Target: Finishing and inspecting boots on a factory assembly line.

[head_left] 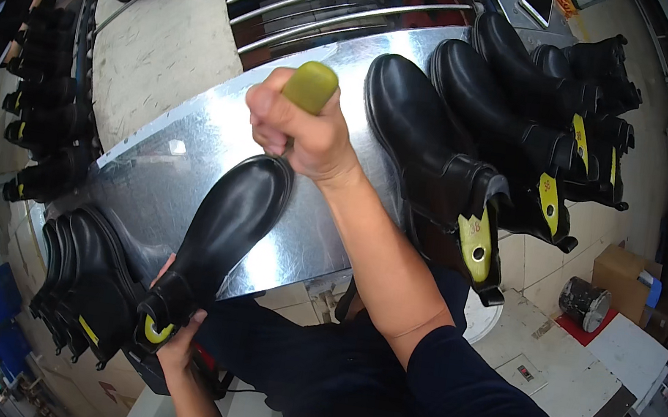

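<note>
1. Clenched in a fist, the right hand [298, 131] grasps a tool with an olive-green rounded handle [311, 86]; its working end touches the toe of a black glossy leather ankle boot [219, 235].
2. Left hand [177, 338] grips this boot at its ankle opening, where a yellow last shows, and holds it slanted over the shiny metal table [187, 162].
3. Three similar black boots on yellow lasts [488, 145] lie on the table at the right, and a row of black boots [88, 285] stands at the left.
4. Judging from this, the work on the toe is in progress; which of the other boots are finished, I cannot tell.
</note>
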Available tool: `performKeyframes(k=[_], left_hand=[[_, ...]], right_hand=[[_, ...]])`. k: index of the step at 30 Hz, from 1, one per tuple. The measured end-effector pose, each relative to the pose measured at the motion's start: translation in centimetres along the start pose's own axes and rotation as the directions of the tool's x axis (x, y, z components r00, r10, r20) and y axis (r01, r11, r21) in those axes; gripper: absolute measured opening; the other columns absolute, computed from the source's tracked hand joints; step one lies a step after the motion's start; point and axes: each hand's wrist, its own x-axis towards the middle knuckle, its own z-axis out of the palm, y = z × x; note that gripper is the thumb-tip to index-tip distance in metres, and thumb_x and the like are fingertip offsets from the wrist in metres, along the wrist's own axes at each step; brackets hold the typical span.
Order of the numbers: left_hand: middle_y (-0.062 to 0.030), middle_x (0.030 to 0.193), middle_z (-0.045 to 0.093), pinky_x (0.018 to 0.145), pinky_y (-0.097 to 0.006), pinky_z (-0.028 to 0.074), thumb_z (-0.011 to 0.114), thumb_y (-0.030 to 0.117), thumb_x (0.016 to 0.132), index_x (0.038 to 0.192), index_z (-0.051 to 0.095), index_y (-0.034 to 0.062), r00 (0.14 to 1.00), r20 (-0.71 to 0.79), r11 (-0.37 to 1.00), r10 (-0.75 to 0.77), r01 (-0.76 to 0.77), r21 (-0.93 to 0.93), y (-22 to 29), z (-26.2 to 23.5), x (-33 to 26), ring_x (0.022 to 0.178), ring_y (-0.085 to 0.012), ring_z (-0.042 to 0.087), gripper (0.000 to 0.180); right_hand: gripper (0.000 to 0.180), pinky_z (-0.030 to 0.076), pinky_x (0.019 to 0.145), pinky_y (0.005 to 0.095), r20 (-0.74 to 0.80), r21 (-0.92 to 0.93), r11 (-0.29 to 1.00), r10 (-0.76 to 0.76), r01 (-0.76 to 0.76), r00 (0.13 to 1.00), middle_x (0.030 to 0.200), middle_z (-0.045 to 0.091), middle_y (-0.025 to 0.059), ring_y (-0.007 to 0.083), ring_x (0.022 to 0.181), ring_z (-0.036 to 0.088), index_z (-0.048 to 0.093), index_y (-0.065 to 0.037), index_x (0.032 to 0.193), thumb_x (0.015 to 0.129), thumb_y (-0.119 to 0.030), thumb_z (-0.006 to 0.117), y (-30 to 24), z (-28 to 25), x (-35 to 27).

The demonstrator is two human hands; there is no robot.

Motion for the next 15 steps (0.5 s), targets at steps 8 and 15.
performKeyframes(k=[8, 15], left_hand=[[-0.0174, 0.132, 0.065, 0.112, -0.043, 0.045, 0.078, -0.003, 0.074, 0.139, 0.055, -0.0062, 0.997, -0.064, 0.998, 0.047, -0.044, 0.051, 0.2, 1.4, -0.1, 0.122, -0.0305, 0.063, 0.069], [-0.0178, 0.138, 0.062, 0.114, -0.043, 0.043, 0.079, -0.002, 0.074, 0.141, 0.054, -0.0057, 0.995, -0.095, 0.997, -0.022, 0.029, 0.075, -0.5, 0.0, -0.6, 0.126, -0.0308, 0.061, 0.071]], right_hand=[[0.024, 0.035, 0.048, 0.0245, 0.119, -0.267, 0.925, -0.248, 0.272, 0.961, 0.064, 0.056, 0.0004, 0.0077, 0.053, 0.046, 0.068, -0.004, 0.082, 0.096, -0.022, 0.075, 0.9, -0.1, -0.2], [0.023, 0.033, 0.049, 0.0237, -0.028, -0.037, 0.998, -0.047, 0.046, 0.999, 0.063, 0.054, 0.0002, 0.0072, 0.054, 0.044, 0.064, -0.003, 0.081, 0.097, -0.018, 0.071, -0.3, -0.6, -1.4]])
